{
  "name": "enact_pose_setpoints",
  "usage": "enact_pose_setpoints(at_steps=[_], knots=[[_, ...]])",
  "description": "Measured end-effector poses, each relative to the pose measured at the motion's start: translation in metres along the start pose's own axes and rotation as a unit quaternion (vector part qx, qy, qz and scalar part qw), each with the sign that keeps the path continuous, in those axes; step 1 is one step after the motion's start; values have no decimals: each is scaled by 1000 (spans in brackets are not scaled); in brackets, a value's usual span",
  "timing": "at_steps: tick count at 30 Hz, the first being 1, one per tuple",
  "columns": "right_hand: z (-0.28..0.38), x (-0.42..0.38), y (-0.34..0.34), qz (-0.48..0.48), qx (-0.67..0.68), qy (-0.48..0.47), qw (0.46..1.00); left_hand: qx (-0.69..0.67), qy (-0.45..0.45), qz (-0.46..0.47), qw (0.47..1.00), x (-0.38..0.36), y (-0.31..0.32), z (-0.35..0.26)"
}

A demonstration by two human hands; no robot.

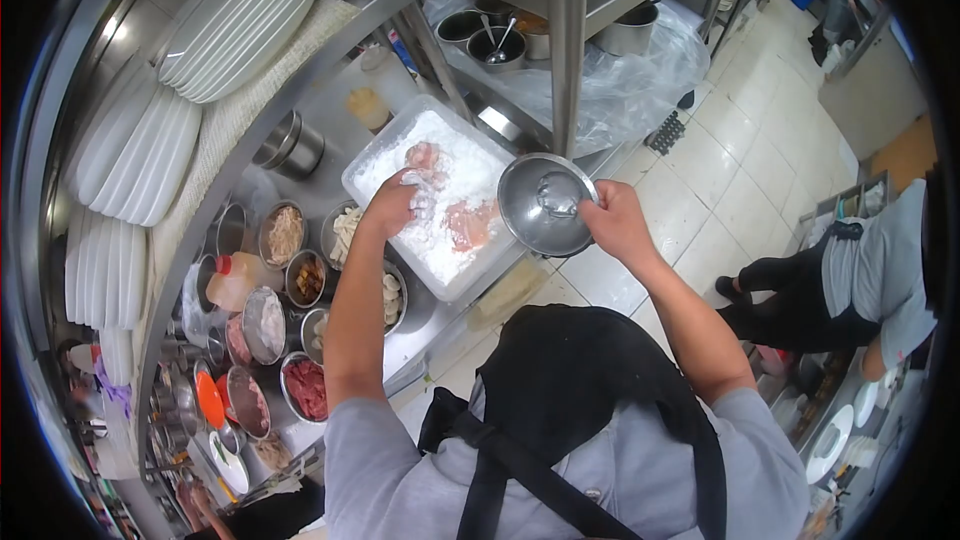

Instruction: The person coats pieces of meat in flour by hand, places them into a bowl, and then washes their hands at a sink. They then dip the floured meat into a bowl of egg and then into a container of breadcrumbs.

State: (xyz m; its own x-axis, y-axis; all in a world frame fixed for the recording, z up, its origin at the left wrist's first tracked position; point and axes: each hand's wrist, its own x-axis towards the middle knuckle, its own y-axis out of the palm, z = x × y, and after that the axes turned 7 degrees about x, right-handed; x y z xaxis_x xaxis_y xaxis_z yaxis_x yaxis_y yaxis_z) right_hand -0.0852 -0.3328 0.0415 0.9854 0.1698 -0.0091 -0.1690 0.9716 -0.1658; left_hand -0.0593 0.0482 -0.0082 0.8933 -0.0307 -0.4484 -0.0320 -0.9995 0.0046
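Head view looks down on your two bare hands, with the tub (478, 283) of white powder (455, 130) in front of you on the steel counter. Your left hand (393, 204) reaches in over the tub's left side, its fingers bent down and caked white; you cannot tell from here how far they are open or whether they have hold of anything. Just beyond them, one pale pink piece (424, 156) lies dusted in the powder; a second pink piece (468, 226) lies nearer the tub's right side. Your right hand (614, 222) is closed on the right rim of the metal bowl (520, 208), which you hold beside the tub's right edge, its inside facing up toward you and a shiny wet-looking patch within. Left of your left forearm stand metal containers, one with red meat (306, 388), and a jug (232, 281) with a red cap. Past the tub are pots (497, 50), one with spoons (501, 38) in it, near some clear plastic (640, 80). Stacked plates (240, 25) line the shelf at upper left. Well apart on your right is a co-worker (868, 262) in a grey top.
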Motion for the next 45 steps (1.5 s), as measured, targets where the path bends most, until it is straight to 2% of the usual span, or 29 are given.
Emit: enact_pose_setpoints(at_steps=[1, 3, 7, 9, 10, 12, 13, 15, 16, 17, 18, 19, 21, 22, 24, 25, 27, 28, 29, 31, 32, 33, 35, 36, 38, 41, 42, 43, 45], knots=[[1, -1, 2, 1, -8, -9, 1000, 3, -1, 4, 1000, 4, -1, 3], [4, 0, 4, -3, -6, -25, 1000, -165, -13, -24, 986, 15, 1, 4], [5, 2, 7, -1, -25, -28, 999, -218, 34, -89, 971, 19, 10, 8], [4, 2, 10, -1, -24, -36, 999, -90, 21, -206, 974, 15, 8, 8], [5, 2, 11, -1, -21, -42, 999, -93, 21, -207, 974, 14, 6, 7], [10, 1, 14, -2, -15, -39, 999, 189, 4, -225, 956, 10, 1, -1], [13, 1, 16, -5, -5, -35, 999, 188, 4, -226, 956, 7, 0, -4], [18, 3, 19, -9, -11, -35, 999, 110, 34, -136, 984, -1, -3, -6], [19, 4, 21, -14, -16, -36, 999, 109, 34, -136, 984, 0, -7, -4], [20, 6, 22, -13, -16, -36, 999, 284, 91, -176, 938, -1, -10, -2], [20, 8, 22, -1, -16, -16, 1000, 448, 145, -210, 857, -4, -10, -5], [21, 11, 23, 11, -16, 3, 1000, 447, 145, -211, 857, -6, -10, -8], [22, 17, 30, 9, 0, 11, 1000, 524, 101, -239, 811, -7, -13, -17], [21, 20, 36, 6, 15, 21, 1000, 523, 101, -239, 812, -2, -17, -14], [22, 30, 52, 15, 40, 39, 998, 457, 214, -235, 831, 8, -22, -10], [20, 36, 61, 23, 66, 58, 996, 456, 216, -235, 831, -1, -12, -22], [5, 53, 86, 21, 103, 89, 991, 331, 222, -79, 914, -30, 26, -57], [-3, 58, 97, 21, 140, 119, 983, 288, 282, -54, 913, -27, 33, -59], [-12, 60, 104, 20, 139, 119, 983, 287, 283, -54, 914, -25, 33, -57], [-19, 62, 112, -24, 229, 165, 959, 482, 281, -106, 823, -12, 28, -45], [-21, 60, 109, -24, 229, 161, 960, 585, 277, -98, 756, -9, 27, -32], [-24, 54, 103, -19, 226, 164, 960, 646, 210, -37, 733, -6, 31, -28], [-27, 45, 94, -21, 222, 168, 960, 770, 188, -46, 607, 2, 37, -10], [-26, 39, 89, -4, 201, 153, 968, 770, 192, -41, 607, 10, 39, -5], [-23, 30, 81, 9, 180, 138, 974, 809, 149, -23, 569, 24, 35, -1], [-17, 22, 74, 2, 217, 123, 968, 779, 181, -20, 600, 20, 28, -7], [-13, 19, 70, 2, 245, 120, 962, 728, 144, -29, 670, 8, 35, -20], [-13, 18, 68, 3, 273, 117, 955, 730, 142, -29, 668, 17, 23, -11], [-16, 19, 61, 6, 271, 137, 953, 551, 91, -42, 828, 21, 4, -4]])
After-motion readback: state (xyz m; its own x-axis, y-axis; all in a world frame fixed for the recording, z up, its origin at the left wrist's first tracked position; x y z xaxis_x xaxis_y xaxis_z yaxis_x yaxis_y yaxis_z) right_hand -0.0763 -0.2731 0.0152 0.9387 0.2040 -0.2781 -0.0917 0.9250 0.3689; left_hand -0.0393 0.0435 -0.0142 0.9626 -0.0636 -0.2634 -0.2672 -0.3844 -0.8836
